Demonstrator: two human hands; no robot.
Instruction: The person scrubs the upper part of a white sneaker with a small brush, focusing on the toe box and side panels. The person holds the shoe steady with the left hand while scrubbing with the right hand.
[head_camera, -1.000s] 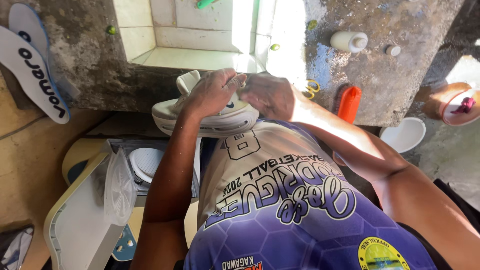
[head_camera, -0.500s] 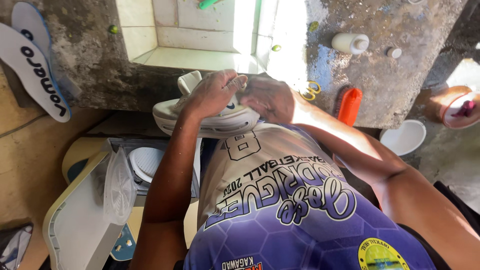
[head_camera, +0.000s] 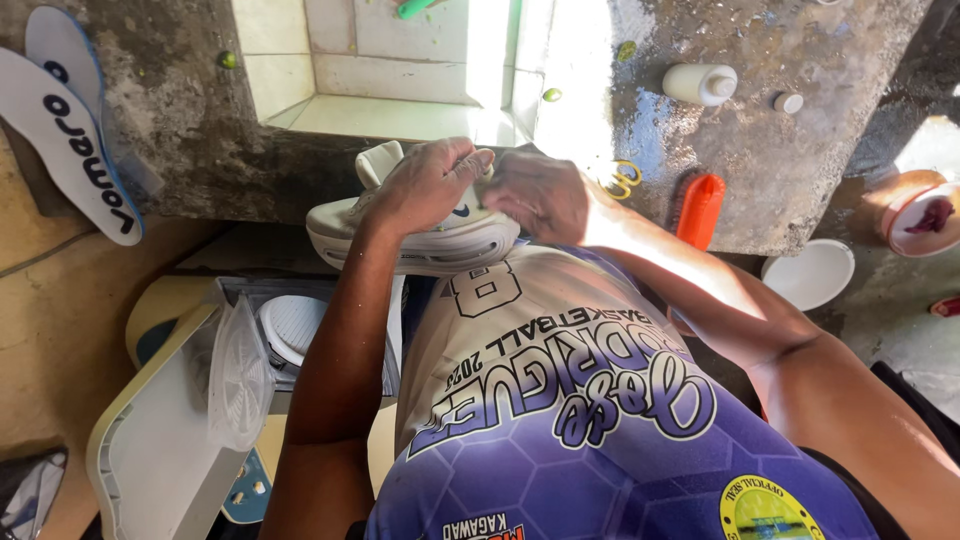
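A white sneaker (head_camera: 420, 245) with a thick sole rests on its side at the edge of a concrete counter, close to my belly. My left hand (head_camera: 425, 185) lies over its upper, fingers curled around it. My right hand (head_camera: 540, 195) presses against the same shoe from the right, fingers closed on its upper; what lies under them is hidden. Both forearms reach forward over my purple and white jersey (head_camera: 560, 400).
A tiled sink basin (head_camera: 400, 70) lies behind the shoe. On the counter sit an orange brush (head_camera: 698, 210), yellow scissors (head_camera: 622, 180) and a white bottle (head_camera: 700, 84). White insoles (head_camera: 75, 140) lean at the left. A white appliance with open lid (head_camera: 200, 400) stands below left.
Both hands stay on the sneaker and shift only slightly; the shoe has barely moved.
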